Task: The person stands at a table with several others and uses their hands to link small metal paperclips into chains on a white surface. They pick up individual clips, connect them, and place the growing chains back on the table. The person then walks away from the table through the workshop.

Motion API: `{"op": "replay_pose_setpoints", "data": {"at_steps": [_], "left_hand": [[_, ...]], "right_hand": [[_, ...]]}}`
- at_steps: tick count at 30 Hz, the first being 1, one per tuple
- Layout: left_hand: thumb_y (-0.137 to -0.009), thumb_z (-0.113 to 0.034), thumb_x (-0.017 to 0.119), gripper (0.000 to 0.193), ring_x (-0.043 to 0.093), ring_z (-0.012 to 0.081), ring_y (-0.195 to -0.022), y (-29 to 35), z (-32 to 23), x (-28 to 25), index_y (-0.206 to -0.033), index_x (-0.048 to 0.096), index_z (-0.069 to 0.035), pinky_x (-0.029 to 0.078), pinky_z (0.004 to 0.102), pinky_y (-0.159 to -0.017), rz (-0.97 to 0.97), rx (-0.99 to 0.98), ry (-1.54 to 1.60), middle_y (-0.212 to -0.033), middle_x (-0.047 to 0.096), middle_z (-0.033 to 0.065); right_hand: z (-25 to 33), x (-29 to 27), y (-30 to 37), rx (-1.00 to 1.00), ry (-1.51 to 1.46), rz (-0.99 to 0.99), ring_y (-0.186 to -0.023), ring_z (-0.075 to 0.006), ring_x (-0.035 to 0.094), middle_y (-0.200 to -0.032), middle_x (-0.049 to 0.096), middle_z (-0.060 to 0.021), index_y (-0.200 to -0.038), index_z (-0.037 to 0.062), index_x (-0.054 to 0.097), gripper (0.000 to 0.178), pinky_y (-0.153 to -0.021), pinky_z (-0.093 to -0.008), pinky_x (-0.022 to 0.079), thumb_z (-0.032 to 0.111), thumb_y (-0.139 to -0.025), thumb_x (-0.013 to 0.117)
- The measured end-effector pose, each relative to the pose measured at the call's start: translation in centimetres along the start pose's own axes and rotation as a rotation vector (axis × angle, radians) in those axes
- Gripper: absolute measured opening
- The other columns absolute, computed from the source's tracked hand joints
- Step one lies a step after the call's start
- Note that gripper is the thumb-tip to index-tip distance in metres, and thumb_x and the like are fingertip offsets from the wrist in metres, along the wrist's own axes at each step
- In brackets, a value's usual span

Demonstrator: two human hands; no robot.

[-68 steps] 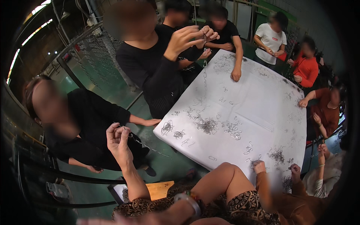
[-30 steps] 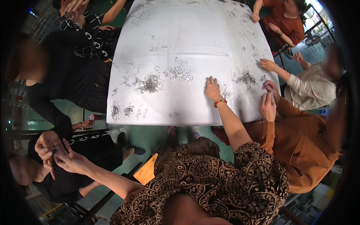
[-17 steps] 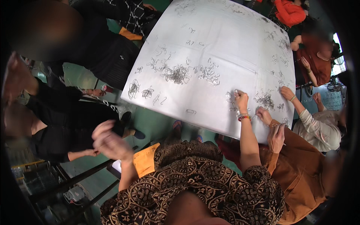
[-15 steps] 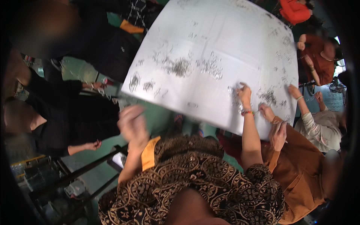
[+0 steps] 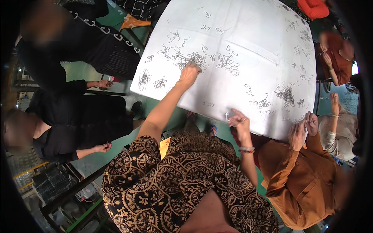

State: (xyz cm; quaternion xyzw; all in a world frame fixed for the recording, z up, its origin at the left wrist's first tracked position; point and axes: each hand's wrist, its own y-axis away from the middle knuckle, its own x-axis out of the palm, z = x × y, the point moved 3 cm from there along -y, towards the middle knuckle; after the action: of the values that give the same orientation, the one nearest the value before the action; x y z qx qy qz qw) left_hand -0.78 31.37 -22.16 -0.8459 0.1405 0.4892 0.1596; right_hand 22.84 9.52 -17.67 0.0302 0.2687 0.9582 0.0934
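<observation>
My left hand (image 5: pixel 189 74) reaches over the white table (image 5: pixel 248 29), its fingers bunched at the edge of a dark pile of bent wire links (image 5: pixel 192 59). What they pinch, if anything, is hidden. At the table's near edge is my right hand (image 5: pixel 240 121), with bracelets at the wrist and its fingers curled. A small pale metal link (image 5: pixel 227 115) shows at these fingertips. Left of my right hand, a lone link (image 5: pixel 208 103) lies by the edge. More loose links (image 5: pixel 228 62) are scattered right of my left hand.
Close on my right, a person in brown (image 5: pixel 307 174) works with both hands (image 5: pixel 301 130) at the table corner. Other people sit or stand along both sides. Further link piles (image 5: pixel 285 94) lie at the right. A metal frame (image 5: pixel 74 188) stands at lower left.
My left hand has swung from beside the table to the link pile. My right hand has drawn back from the scattered links to the near edge, with a link at its fingertips.
</observation>
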Motion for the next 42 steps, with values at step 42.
{"op": "replay_pose_setpoints", "data": {"at_steps": [42], "left_hand": [[-0.083, -0.015, 0.061, 0.017, 0.061, 0.0301, -0.092, 7.3, 9.2, -9.0, -0.097, 0.067, -0.007, 0.051, 0.0399, -0.080, -0.205, -0.287, -0.106, -0.096, 0.065, 0.0126]], "right_hand": [[4.9, 3.8, 1.5, -0.096, -0.119, 0.147, -0.071, -0.0152, 0.061, -0.081, 0.065, -0.0104, -0.094, -0.0051, 0.064, 0.012, -0.062, -0.0263, 0.050, -0.006, -0.083, 0.060]]}}
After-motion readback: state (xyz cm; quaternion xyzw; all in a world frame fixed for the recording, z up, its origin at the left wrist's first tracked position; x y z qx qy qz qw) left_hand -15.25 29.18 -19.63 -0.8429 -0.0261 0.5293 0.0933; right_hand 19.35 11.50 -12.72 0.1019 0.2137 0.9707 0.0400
